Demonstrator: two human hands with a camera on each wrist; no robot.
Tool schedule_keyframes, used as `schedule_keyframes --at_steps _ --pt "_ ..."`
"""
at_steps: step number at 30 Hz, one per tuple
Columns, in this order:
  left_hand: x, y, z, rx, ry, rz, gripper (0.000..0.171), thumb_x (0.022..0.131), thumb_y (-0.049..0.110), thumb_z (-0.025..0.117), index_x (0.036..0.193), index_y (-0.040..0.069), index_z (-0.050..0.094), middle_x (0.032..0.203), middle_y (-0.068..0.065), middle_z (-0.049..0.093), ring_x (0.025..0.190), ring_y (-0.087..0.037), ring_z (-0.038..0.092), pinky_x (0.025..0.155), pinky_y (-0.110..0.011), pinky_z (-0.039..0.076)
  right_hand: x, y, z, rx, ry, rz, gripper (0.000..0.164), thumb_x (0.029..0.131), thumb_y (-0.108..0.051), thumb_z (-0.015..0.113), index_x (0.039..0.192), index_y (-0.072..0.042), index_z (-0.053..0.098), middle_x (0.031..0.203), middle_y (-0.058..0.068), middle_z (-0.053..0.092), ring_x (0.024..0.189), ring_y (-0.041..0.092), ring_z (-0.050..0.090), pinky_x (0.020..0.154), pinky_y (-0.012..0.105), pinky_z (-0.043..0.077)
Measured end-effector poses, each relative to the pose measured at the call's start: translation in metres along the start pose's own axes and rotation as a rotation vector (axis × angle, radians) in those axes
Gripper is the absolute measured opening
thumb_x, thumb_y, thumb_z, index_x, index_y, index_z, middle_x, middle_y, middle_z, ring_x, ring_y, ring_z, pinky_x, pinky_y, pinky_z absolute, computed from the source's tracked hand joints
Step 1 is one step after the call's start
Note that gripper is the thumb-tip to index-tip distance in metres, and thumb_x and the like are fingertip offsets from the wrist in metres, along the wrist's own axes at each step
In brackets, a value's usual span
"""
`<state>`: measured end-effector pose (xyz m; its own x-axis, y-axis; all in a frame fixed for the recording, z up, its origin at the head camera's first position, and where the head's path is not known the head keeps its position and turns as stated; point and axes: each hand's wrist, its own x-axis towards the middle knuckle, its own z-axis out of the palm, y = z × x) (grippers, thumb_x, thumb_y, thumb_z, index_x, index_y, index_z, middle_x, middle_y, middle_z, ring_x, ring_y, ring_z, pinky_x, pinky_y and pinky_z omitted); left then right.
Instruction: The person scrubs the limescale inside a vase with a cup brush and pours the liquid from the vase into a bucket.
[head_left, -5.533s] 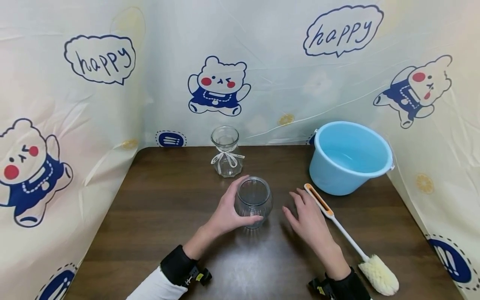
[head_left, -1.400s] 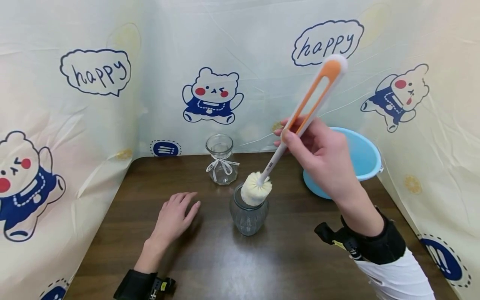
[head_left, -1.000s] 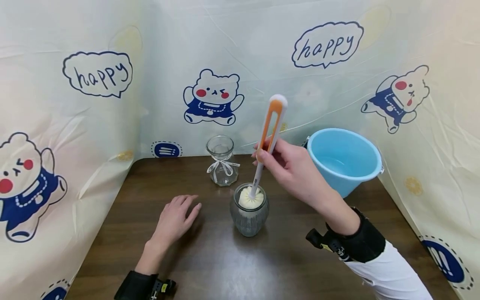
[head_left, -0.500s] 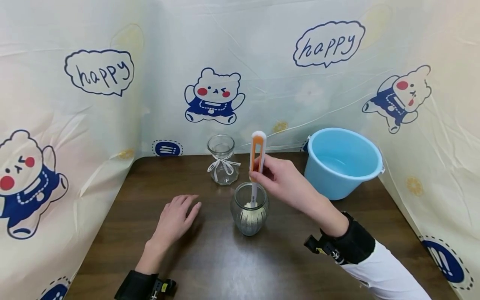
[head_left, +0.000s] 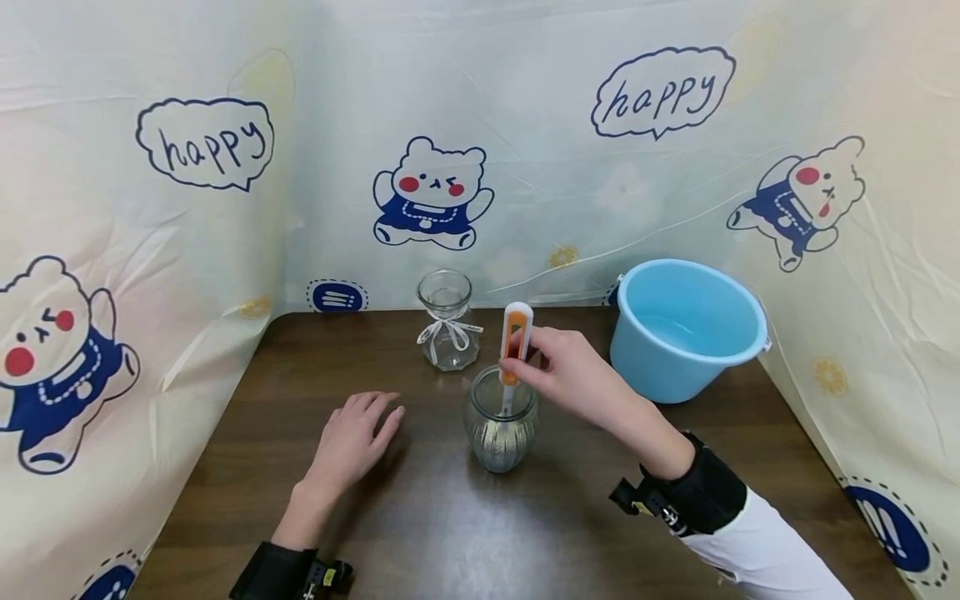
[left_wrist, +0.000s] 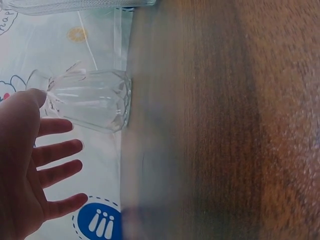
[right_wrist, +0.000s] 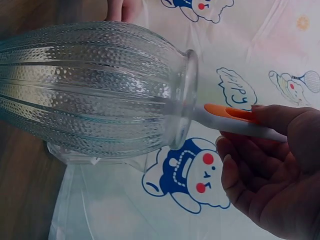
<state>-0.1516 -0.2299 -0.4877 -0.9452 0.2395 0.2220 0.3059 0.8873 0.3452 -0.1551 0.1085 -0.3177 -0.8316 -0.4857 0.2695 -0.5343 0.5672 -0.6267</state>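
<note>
My right hand pinches the white-and-orange handle of a bottle brush. The brush stands nearly upright, its pale head down inside a ribbed glass jar on the table. In the right wrist view, thumb and fingers hold the handle just outside the mouth of the jar. My left hand is at the table to the left of the jar, fingers spread and holding nothing. Behind the jar stands a second glass vase with a white ribbon bow; it also shows beyond my left hand in the left wrist view.
A light blue bucket stands at the back right of the dark wooden table. A printed curtain with bears and "happy" bubbles hangs along the back and both sides.
My right hand picked up the brush from the table, brought it over the jar and lowered its head inside. My left hand earlier held the jar, then let go and moved left.
</note>
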Motion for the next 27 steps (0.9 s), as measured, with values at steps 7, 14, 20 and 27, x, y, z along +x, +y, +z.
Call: schedule_keyframes --at_steps 7,14,20,27 --pt "-0.001 0.000 0.000 0.004 -0.008 -0.004 0.043 0.107 0.039 0.056 0.134 0.008 0.067 0.133 -0.017 0.065 0.128 -0.039 0.055 0.100 -0.064 0.047 0.000 0.001 -0.005 0.011 0.043 -0.027 0.014 0.097 -0.022 0.075 0.104 -0.012 0.068 0.087 -0.004 0.071 0.076 0.011 0.063 0.066 0.028 0.054" --pt "0.000 0.001 0.000 -0.005 -0.002 -0.013 0.043 0.106 0.040 0.058 0.134 0.009 0.068 0.132 -0.015 0.066 0.128 -0.037 0.056 0.101 -0.063 0.047 -0.005 0.003 -0.016 0.028 0.119 0.007 0.031 0.095 -0.028 0.079 0.119 -0.013 0.067 0.100 -0.003 0.071 0.088 0.011 0.065 0.078 0.034 0.057" --pt "0.002 0.002 0.001 -0.008 0.001 -0.005 0.045 0.107 0.041 0.057 0.135 0.008 0.067 0.133 -0.016 0.066 0.127 -0.037 0.056 0.100 -0.062 0.048 -0.013 0.018 -0.019 0.006 0.162 0.028 0.034 0.096 -0.027 0.078 0.123 -0.010 0.067 0.104 0.000 0.072 0.089 0.012 0.065 0.079 0.040 0.058" --pt "0.001 0.002 0.001 -0.013 0.007 -0.009 0.046 0.106 0.041 0.058 0.138 0.009 0.065 0.134 -0.016 0.065 0.128 -0.037 0.056 0.101 -0.063 0.047 -0.022 0.034 -0.017 -0.026 0.157 0.043 0.029 0.098 -0.030 0.075 0.120 -0.012 0.070 0.106 -0.002 0.072 0.090 0.012 0.065 0.079 0.041 0.058"
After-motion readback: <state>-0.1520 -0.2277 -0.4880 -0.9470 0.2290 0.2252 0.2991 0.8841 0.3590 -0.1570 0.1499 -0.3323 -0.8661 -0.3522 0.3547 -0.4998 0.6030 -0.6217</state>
